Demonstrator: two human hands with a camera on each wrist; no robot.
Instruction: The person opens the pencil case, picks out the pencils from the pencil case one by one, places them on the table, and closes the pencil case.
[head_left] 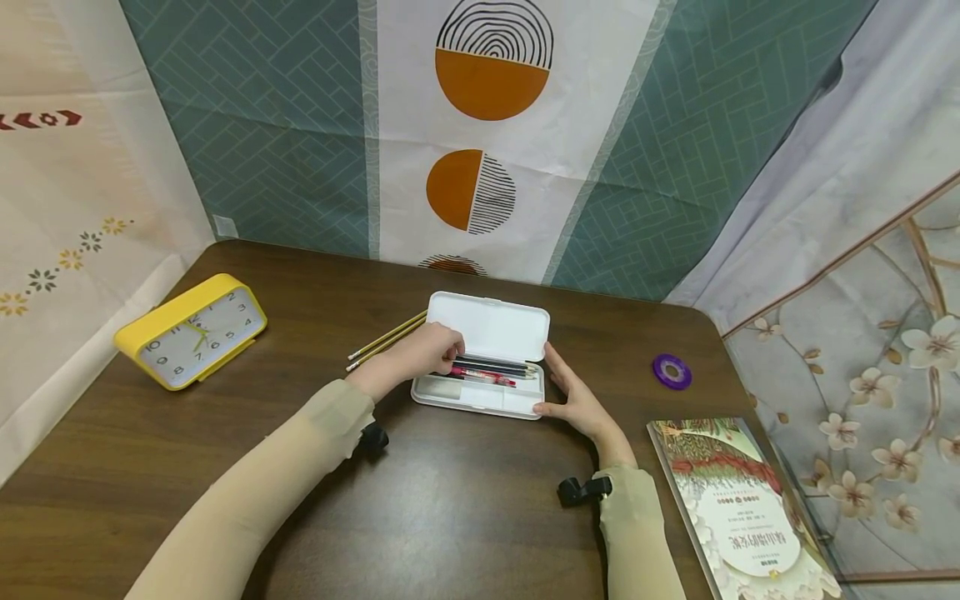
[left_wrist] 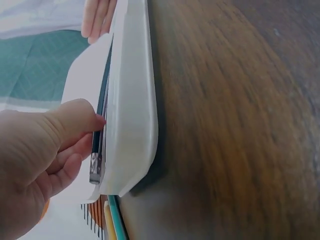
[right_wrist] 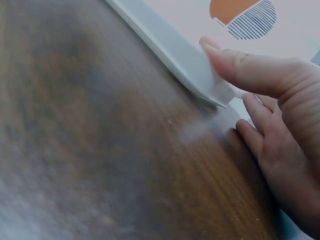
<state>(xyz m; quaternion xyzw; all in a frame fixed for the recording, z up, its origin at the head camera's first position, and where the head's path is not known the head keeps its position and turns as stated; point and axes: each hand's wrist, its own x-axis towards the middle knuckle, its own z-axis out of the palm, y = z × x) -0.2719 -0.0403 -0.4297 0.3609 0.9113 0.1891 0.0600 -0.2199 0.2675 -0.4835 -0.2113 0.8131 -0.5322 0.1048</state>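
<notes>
A white pencil case point(head_left: 480, 404) lies on the table with its lid point(head_left: 491, 325) raised at the back. My left hand point(head_left: 427, 350) reaches over its left end. In the left wrist view, thumb and forefinger pinch a dark pencil point(left_wrist: 101, 100) near its metal-banded end. Dark pencils point(head_left: 498, 367) and a red pen point(head_left: 487, 377) lie in the case, partly hidden by that hand. A pale block point(head_left: 438, 387) sits in the front left compartment. My right hand point(head_left: 577, 400) rests against the case's right end, thumb on the front corner, fingers extended toward the lid.
Two yellow pencils point(head_left: 386, 342) lie behind the left wrist. A yellow clock point(head_left: 195, 329) stands at the left. On the right are a purple tape roll point(head_left: 672, 372) and a book point(head_left: 738, 508). Patterned cloth point(head_left: 300, 167) hangs behind the wooden table point(head_left: 465, 500).
</notes>
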